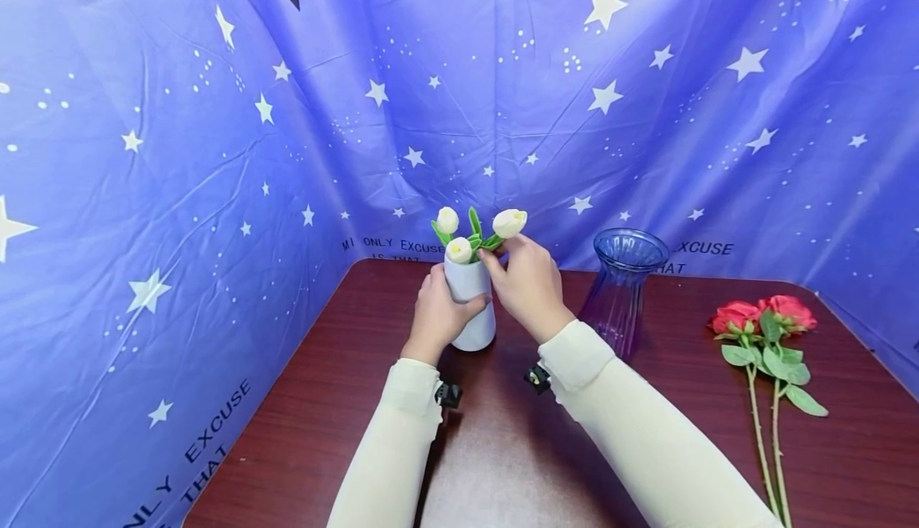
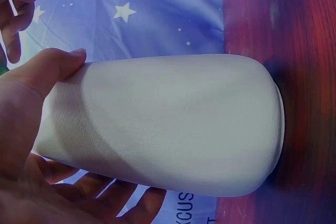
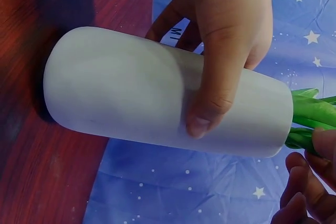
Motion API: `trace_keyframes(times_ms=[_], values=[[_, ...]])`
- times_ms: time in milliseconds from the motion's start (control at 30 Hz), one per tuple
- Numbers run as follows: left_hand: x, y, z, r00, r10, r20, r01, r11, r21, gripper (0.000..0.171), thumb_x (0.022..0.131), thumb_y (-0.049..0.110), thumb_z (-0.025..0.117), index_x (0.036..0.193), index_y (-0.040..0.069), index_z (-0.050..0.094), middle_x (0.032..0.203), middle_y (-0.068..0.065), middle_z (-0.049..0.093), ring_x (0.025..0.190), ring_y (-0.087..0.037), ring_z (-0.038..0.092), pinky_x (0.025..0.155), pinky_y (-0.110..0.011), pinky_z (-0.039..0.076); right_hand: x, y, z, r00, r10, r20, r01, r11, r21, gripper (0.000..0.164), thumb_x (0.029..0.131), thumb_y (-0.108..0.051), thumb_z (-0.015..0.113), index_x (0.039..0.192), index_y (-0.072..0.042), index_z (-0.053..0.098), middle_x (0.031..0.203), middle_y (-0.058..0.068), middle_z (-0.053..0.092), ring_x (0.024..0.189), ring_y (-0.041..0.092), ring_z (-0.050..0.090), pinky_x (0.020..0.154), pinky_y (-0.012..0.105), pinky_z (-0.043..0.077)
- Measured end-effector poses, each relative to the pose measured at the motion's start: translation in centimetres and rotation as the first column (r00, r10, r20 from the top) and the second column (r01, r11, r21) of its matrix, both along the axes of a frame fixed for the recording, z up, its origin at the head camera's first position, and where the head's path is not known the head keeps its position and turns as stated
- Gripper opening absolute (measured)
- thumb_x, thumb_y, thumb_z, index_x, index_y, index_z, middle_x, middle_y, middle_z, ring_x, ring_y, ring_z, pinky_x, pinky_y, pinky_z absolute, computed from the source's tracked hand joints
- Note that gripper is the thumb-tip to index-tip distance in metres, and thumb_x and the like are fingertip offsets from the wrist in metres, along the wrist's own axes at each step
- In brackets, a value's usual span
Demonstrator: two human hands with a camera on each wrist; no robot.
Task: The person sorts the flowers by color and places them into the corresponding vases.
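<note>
A white vase (image 1: 471,317) stands upright on the table, and my left hand (image 1: 443,314) grips its upper part, thumb across the near side. Several white tulips (image 1: 458,250) with green leaves rise from its mouth. At the rim, my right hand (image 1: 530,282) pinches the green stem of the rightmost tulip (image 1: 509,223). In the right wrist view, fingertips (image 3: 326,142) press on green leaves (image 3: 315,109) just outside the mouth. The left wrist view shows the vase (image 2: 173,124) with fingers and thumb around it; its base sits on the wood.
Just right of my right hand stands a blue-purple glass vase (image 1: 623,289) with a flared rim. Two red roses (image 1: 763,317) with long stems lie on the dark red wooden table (image 1: 323,400) at the right. A blue star-printed cloth (image 1: 495,113) hangs behind and at both sides.
</note>
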State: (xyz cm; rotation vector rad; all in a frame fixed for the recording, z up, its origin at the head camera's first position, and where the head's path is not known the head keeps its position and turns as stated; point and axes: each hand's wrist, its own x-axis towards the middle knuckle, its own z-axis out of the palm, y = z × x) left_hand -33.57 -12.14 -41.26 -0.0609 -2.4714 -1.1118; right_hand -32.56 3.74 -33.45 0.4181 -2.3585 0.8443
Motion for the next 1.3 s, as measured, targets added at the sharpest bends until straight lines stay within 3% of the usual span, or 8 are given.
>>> trace_keyframes(times_ms=[500,667,933,1300], values=[[0.0,-0.1,0.1,1.0,0.001,0.022,-0.002,1.0,0.013,0.086,0.076,0.048,0.088,0.14,0.006,0.048,0.123,-0.013,0.061,0.11,-0.031,0.064,0.093,-0.049,0.055,-0.6,-0.4,-0.8,0.999,-0.026,0.029,0.025,0.999,0.021,0.028,0.095,-0.04,0.072,0.082,-0.015,0.067,0.078,0.0,0.064,0.069,0.025,0.062,0.058,0.043,0.047],[-0.2,-0.1,0.0,1.0,0.002,0.028,-0.002,1.0,0.013,0.087,0.076,0.048,0.087,0.14,0.006,0.048,0.124,-0.013,0.061,0.11,-0.031,0.064,0.094,-0.048,0.055,-0.7,-0.2,-1.2,1.0,-0.006,0.022,0.005,1.0,0.01,0.024,0.097,-0.042,0.07,0.089,-0.019,0.069,0.077,-0.001,0.065,0.068,0.023,0.061,0.057,0.041,0.046],[-0.2,-0.1,-0.1,1.0,-0.001,0.029,0.001,1.0,0.015,0.087,0.076,0.047,0.089,0.141,0.006,0.047,0.124,-0.012,0.061,0.111,-0.03,0.064,0.094,-0.048,0.056,-0.5,0.6,-1.7,0.999,0.018,0.032,-0.018,1.0,-0.004,0.023,0.098,-0.046,0.068,0.103,-0.024,0.072,0.099,-0.007,0.075,0.082,0.018,0.067,0.066,0.041,0.052],[0.2,0.0,0.1,1.0,0.006,0.011,-0.006,1.0,0.014,0.087,0.076,0.047,0.09,0.14,0.004,0.048,0.122,-0.014,0.062,0.11,-0.031,0.065,0.093,-0.049,0.056,0.3,1.9,-2.2,0.999,0.042,-0.019,-0.042,0.999,-0.019,0.02,0.098,-0.043,0.07,0.1,-0.023,0.072,0.09,-0.008,0.071,0.076,0.014,0.062,0.065,0.038,0.05]])
